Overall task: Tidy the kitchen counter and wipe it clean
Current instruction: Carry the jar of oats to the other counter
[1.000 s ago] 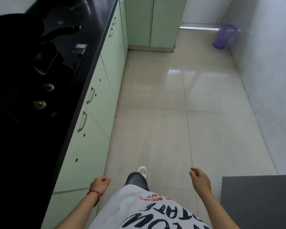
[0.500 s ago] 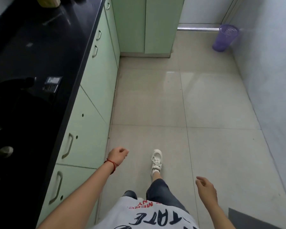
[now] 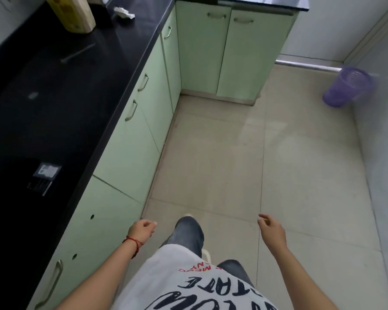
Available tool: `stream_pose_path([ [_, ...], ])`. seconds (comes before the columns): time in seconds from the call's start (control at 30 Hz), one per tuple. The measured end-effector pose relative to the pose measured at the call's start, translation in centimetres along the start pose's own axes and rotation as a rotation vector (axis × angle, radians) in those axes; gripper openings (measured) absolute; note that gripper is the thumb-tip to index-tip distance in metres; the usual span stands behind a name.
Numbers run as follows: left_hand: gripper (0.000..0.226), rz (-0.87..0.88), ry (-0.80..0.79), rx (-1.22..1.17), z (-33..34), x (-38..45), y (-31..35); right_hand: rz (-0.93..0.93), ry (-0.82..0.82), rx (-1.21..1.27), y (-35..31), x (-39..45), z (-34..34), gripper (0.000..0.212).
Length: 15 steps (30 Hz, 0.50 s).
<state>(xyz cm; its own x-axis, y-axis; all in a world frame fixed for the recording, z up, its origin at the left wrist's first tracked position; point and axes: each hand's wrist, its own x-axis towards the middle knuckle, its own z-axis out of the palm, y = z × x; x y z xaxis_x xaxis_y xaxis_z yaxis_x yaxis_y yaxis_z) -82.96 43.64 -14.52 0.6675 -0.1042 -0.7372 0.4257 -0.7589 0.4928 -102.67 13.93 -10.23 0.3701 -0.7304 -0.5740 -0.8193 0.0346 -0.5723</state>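
Walking beside the long black table (image 3: 81,90), the person has nothing in either hand. The left hand (image 3: 142,229) hangs at about 7 o'clock with its fingers loosely curled and empty. The right hand (image 3: 270,231) hangs at about 5 o'clock, fingers soft and a little bent, also empty. Both hands are out over the floor (image 3: 233,175), not touching the table.

The step right now looks like getting to the mess. A white crumpled paper (image 3: 124,12) lies on the table up at 11 o'clock, near the corner. Just beside it, more toward 10 o'clock, stands a yellow bottle (image 3: 73,13). A thin dark stick-like thing (image 3: 77,53) lies flat below the bottle; what it is cannot be told. A small dark packet (image 3: 44,177) lies at 9 o'clock, near the table's front edge.

To do this well, the person should stop close to the far corner, pick up the paper first, then move the loose things aside so the whole top can be wiped. No cloth shows anywhere, so one has to be found.

A purple bin (image 3: 345,88) stands on the floor at 2 o'clock, by the wall. Its inside cannot be seen from here. It looks like a good place for the paper. The green cupboards (image 3: 222,52) under the table are all closed, so what they hold is hidden.
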Motion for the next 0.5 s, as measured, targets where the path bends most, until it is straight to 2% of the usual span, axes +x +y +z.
stream_pose_path([
  [0.17,0.032,-0.069,0.034,-0.063,-0.8,7.7,5.3,-0.024,-0.028,0.006,-7.3,8.6,0.7,0.03],
  [0.3,0.034,-0.1,0.014,-0.072,-1.8,13.4,11.9,-0.005,-0.011,0.007,-12.0,14.5,0.3,0.028],
  [0.5,0.032,0.051,-0.037,-0.03,-3.6,20.0,26.5,0.026,0.031,-0.004,-19.0,22.3,-1.4,0.027],
])
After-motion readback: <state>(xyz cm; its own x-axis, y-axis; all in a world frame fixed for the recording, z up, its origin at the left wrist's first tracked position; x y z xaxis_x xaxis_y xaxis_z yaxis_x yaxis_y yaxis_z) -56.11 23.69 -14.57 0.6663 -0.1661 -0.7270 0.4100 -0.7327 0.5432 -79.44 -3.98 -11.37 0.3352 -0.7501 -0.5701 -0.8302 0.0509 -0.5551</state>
